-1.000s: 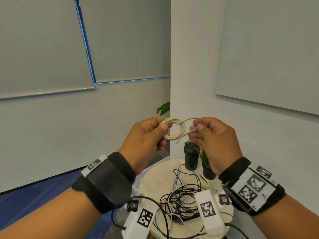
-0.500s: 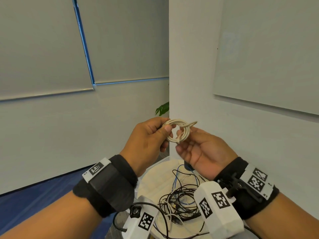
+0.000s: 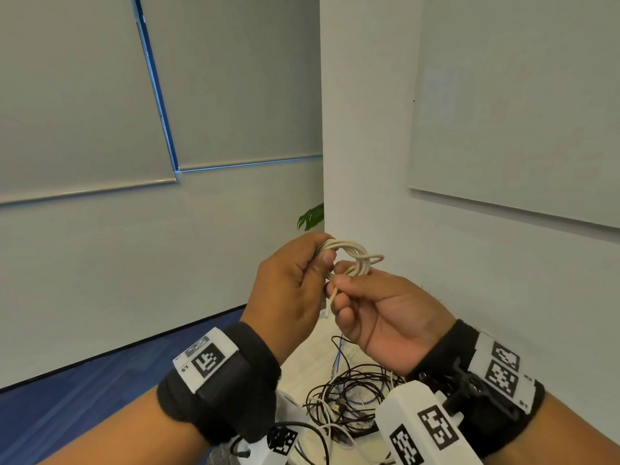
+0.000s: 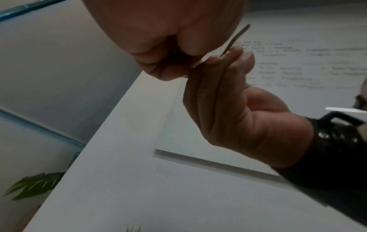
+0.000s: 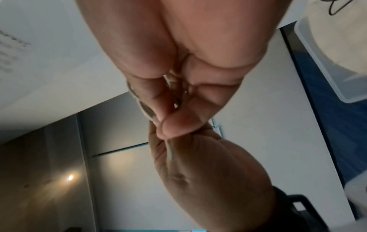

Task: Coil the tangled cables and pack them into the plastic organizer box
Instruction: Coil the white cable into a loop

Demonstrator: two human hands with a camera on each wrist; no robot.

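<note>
Above the round pale table [image 3: 312, 347]: a cream cable [image 3: 352, 255], smooth and round-coiled, held in the air.
Left hand [image 3: 288, 290] pinches the coil; right hand [image 3: 379, 307] pinches its loose end. Dark tangled cables [image 3: 345, 394] lie below; pale walls, blue floor.

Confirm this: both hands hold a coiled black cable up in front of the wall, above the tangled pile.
Wrong colour. The coiled cable is cream-white, not black, as the head view shows. The left hand and right hand do hold it up before the wall, above the tangled pile.
</note>
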